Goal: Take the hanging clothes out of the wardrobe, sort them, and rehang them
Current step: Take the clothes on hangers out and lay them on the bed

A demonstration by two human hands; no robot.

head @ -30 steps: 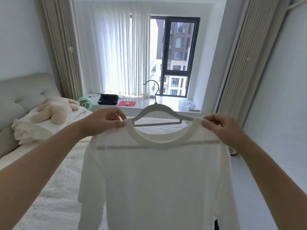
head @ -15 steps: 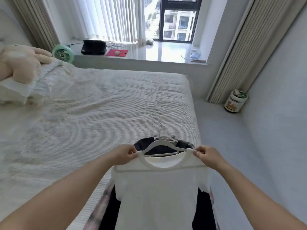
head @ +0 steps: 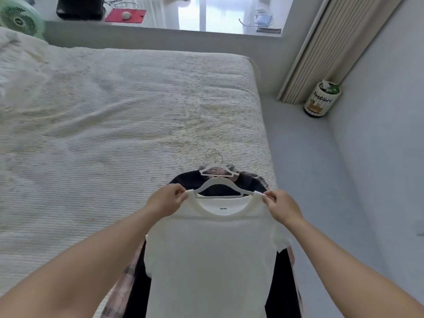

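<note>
White t-shirt (head: pixel 211 260) over bed's right edge (head: pixel 263 134), left grip (head: pixel 166 201), right grip (head: pixel 283 208) pinching shoulders

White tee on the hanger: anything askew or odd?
Nothing stands out. The white tee sits level on its hanger, and both hands pinch its shoulders evenly. It hangs over a dark garment and a plaid one lying at the bed's edge.

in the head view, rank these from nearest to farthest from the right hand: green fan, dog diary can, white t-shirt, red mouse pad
From the right hand:
1. White t-shirt, pinched at its shoulder by that hand.
2. Dog diary can, on the floor in the corner to the right.
3. Red mouse pad, on the window ledge beyond the bed.
4. Green fan, far left end of the ledge.
</note>
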